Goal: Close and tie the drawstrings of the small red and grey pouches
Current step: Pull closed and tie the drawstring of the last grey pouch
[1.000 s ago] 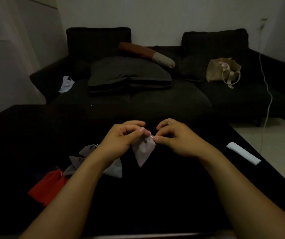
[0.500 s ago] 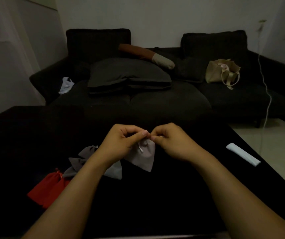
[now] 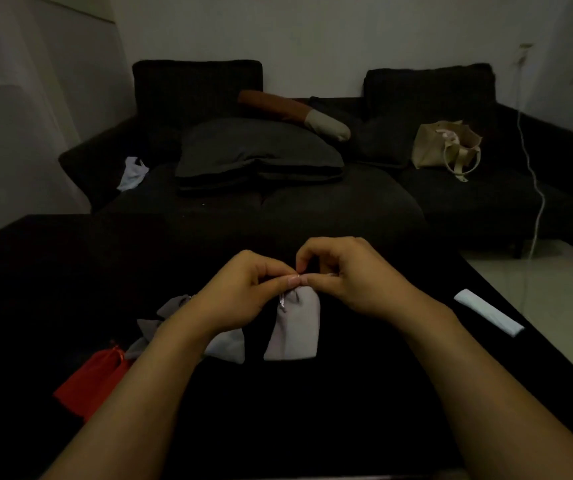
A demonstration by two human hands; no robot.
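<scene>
Two bare forearms reach up from the bottom of the frame over a black tabletop (image 3: pixel 312 427). At lower left lie the red pouches (image 3: pixel 91 379), and just above and right of them a heap of grey pouches (image 3: pixel 224 346), partly hidden by the left wrist. At the centre the left hand (image 3: pixel 240 299) and the right hand (image 3: pixel 351 278) meet fingertip to fingertip at the gathered neck of one grey pouch (image 3: pixel 293 329), which hangs below them with its lower edge at the tabletop. Both hands have a narrow grip, thumb and forefinger pinching the pale drawstring (image 3: pixel 282 303) at the pouch's mouth; a short end of it dangles at the left side of the neck. Whether a knot is formed cannot be told. To the right, near the tabletop's edge, lies a white flat strip (image 3: pixel 487 311). Beyond the tabletop, across the upper frame, stands a dark sofa (image 3: pixel 468 209) with a large grey cushion (image 3: pixel 257 154), a brown and cream bolster (image 3: pixel 295 112) behind it, a beige tote bag (image 3: pixel 446 147) at the right and a pale cloth (image 3: pixel 132 173) at the left. A white cable (image 3: pixel 534 174) hangs down the wall at far right.
</scene>
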